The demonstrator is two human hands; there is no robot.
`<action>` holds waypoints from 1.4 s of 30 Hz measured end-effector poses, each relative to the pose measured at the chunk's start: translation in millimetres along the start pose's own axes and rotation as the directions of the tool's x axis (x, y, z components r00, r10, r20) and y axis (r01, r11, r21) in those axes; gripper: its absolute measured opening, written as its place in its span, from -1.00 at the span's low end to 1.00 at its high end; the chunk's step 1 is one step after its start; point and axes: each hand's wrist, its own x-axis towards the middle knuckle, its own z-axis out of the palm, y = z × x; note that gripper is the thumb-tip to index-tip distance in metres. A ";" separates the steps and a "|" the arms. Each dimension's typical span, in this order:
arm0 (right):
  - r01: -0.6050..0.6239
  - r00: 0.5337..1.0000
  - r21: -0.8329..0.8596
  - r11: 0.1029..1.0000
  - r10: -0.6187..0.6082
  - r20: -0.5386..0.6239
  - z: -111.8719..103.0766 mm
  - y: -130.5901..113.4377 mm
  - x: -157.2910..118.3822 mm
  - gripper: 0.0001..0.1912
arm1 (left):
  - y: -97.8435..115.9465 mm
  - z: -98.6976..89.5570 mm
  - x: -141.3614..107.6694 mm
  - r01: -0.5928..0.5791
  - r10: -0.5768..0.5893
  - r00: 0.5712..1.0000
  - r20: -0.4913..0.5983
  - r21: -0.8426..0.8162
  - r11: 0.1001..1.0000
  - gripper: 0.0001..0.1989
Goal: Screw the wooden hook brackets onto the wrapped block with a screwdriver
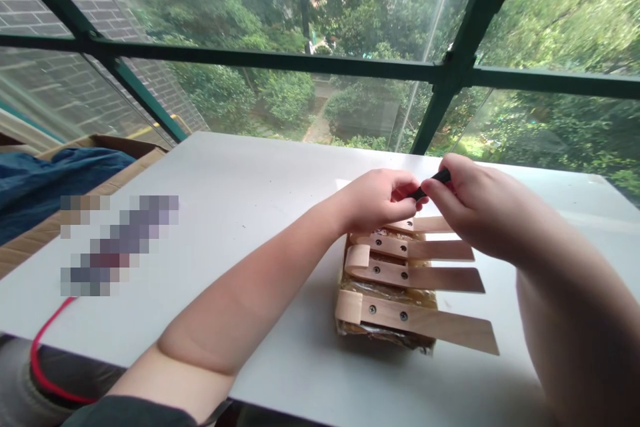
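My right hand [467, 197] is closed around a slim black stick-like tool [441, 177]; its exact kind is hidden by my fingers. The fingertips of my left hand [383, 199] pinch together at the tool's lower left end. Both hands hover over the far end of a block [385, 290] wrapped in clear film or tape. Several flat pale wooden strips [450, 327] lie across that block, their free ends jutting out to the right. Dark screws [403, 315] sit in the strips, and some strips have a curled wooden loop [350, 307] at the left end.
The block rests on a white table [280, 173] beside green-framed windows [320, 61]. On the left is a pixelated object [120, 243], near a red cord [37, 353] running over the table edge. A cardboard box [115, 187] with blue cloth [55, 173] stands beyond it.
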 end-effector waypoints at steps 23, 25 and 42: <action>0.099 0.983 0.210 0.973 -0.062 -0.175 6.0 -8.0 0.8 -0.75 | 2.0 -3.4 -0.9 -0.007 0.000 0.994 -0.111 -0.063 0.998 -0.72; 0.207 0.965 0.274 0.939 -0.150 -0.216 1.2 -2.9 -0.4 -0.85 | 2.2 -2.6 -0.7 0.007 -0.015 0.996 -0.092 -0.086 0.996 -0.75; 0.258 0.950 0.476 0.841 -0.131 -0.284 -4.5 15.6 1.5 -0.85 | 0.6 -2.0 -1.5 0.063 -0.070 0.993 -0.096 -0.079 0.995 -0.78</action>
